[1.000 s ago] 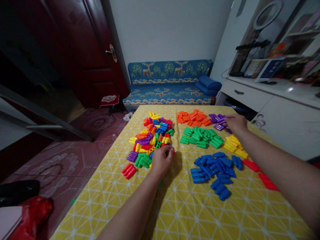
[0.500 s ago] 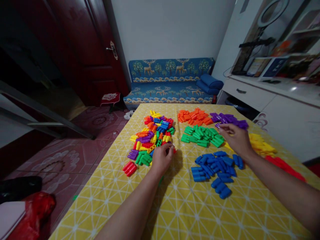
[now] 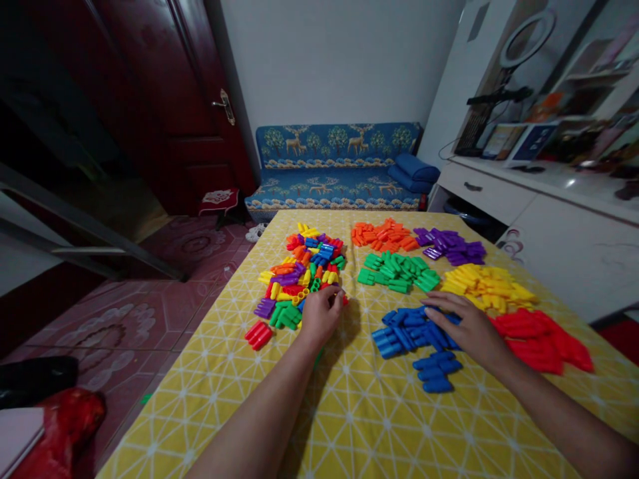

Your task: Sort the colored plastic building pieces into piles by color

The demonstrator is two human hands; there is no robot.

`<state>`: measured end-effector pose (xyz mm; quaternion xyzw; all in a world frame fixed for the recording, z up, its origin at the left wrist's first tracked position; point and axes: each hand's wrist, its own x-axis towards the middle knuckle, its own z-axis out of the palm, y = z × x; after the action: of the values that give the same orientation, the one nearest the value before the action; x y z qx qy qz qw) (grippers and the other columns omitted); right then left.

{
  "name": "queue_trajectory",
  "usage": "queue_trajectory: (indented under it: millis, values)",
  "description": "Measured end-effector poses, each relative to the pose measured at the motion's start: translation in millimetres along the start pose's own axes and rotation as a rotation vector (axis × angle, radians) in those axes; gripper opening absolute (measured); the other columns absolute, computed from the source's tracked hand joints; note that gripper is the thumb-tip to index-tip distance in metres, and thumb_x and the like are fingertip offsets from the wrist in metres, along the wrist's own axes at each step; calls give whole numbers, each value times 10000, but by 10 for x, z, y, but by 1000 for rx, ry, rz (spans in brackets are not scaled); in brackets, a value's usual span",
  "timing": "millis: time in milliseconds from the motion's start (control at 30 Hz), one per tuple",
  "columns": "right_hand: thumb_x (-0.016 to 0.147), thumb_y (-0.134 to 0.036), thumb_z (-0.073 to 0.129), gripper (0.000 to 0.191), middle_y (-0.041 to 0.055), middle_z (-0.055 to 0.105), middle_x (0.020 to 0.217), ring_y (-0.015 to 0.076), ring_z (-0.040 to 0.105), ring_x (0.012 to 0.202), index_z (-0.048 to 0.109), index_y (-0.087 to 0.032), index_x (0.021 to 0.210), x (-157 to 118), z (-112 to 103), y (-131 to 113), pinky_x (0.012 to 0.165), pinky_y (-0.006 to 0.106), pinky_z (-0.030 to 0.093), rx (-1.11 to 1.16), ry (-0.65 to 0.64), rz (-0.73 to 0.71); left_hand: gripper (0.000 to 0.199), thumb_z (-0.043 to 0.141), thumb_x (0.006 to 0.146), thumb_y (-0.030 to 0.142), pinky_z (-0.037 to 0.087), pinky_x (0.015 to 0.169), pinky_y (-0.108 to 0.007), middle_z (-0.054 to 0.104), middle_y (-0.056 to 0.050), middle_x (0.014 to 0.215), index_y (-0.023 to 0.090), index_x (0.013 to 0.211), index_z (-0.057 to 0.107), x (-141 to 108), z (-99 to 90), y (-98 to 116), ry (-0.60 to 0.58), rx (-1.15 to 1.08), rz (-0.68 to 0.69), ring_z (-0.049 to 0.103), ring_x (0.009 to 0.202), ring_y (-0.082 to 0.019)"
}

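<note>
Several plastic blocks lie in heaps on a yellow patterned tablecloth. My left hand (image 3: 322, 314) rests at the right edge of the mixed-colour heap (image 3: 294, 274), its fingers closed; whatever is between them is hidden. Over the blue heap (image 3: 407, 329) is my right hand (image 3: 462, 326), palm down, fingers stretched out and apart. Beyond the blue pieces are green (image 3: 397, 269), orange (image 3: 384, 235) and purple (image 3: 452, 245) heaps. Yellow (image 3: 492, 286) and red (image 3: 544, 338) heaps lie to the right. A red block (image 3: 258, 334) sits at the mixed heap's near left.
Behind the table (image 3: 200, 412) stands a blue patterned sofa (image 3: 334, 179). A white cabinet (image 3: 574, 239) is on the right, with a ring light (image 3: 528, 40) above it. At the left are a dark red door (image 3: 174, 100) and a small stool (image 3: 218, 199).
My right hand has moved from the purple heap back toward me, over the blue heap, and its fingers have spread. A purple block near its fingertips now lies by the purple heap. The view shifted slightly.
</note>
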<state>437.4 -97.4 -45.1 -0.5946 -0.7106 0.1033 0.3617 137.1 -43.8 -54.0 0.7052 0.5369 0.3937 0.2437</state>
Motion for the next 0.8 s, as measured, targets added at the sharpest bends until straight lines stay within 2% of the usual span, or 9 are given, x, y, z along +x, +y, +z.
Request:
queue_trajectory:
  millis: [67,133,233,300,400,467,633,733,800]
  values:
    - [839,-457,606,274,81,686,1145,278,603,1131,736,-260,979,22,72,-327,1047,490,425,77,79,-4,266,500,882,275,369,579,-224,681,-24,658,166,879,743,1,-3,10,-1,2,-3,581,590,-135]
    - [847,-444,605,281,74,674,1169,261,592,1159,698,-256,1035,37,270,-719,1050,458,428,290,107,44,255,507,877,266,384,588,-222,683,-22,661,165,867,741,0,-12,21,6,-31,-4,593,605,-137]
    - [821,-488,626,395,78,670,1191,255,621,1131,621,-247,1134,50,768,-1230,971,417,498,769,-4,246,261,507,890,298,429,605,-221,683,-20,667,158,874,727,-10,-41,31,84,-182,-10,605,617,-137]
    - [816,-508,616,411,95,660,1208,263,617,1138,599,-224,1114,64,1134,-1424,959,417,507,971,21,383,287,500,907,348,454,599,-223,674,-14,659,153,911,710,-21,-65,29,191,-297,-23,603,603,-135]
    - [820,-502,597,416,109,650,1213,267,600,1152,579,-206,1111,93,1539,-1495,991,437,485,1065,127,468,297,503,913,380,482,614,-226,668,-10,667,153,958,690,-40,-94,20,320,-365,-23,615,617,-135]
    - [832,-490,589,428,109,631,1243,262,583,1170,559,-209,1153,106,1664,-1461,1013,438,469,1033,170,440,281,512,912,369,497,638,-231,685,-19,705,155,968,687,-48,-103,20,330,-367,-6,633,648,-137]
    - [910,-492,482,393,109,612,1253,251,599,1123,519,-228,1198,114,1690,-1376,912,409,522,932,222,349,263,520,905,303,516,677,-241,732,-54,867,165,1070,671,16,-171,56,233,-349,38,673,752,-155]
    - [922,-506,449,400,102,621,1238,251,611,1085,520,-236,1209,113,1679,-1391,846,388,535,916,214,352,234,552,878,253,523,712,-254,734,-78,985,164,1043,692,176,-282,85,197,-201,57,676,836,-176]
    - [915,-518,462,417,96,623,1231,249,615,1062,521,-241,1221,112,1674,-1417,838,384,530,924,187,375,229,551,864,208,526,750,-273,729,-84,996,162,1032,700,346,-351,89,195,-54,91,672,871,-189]
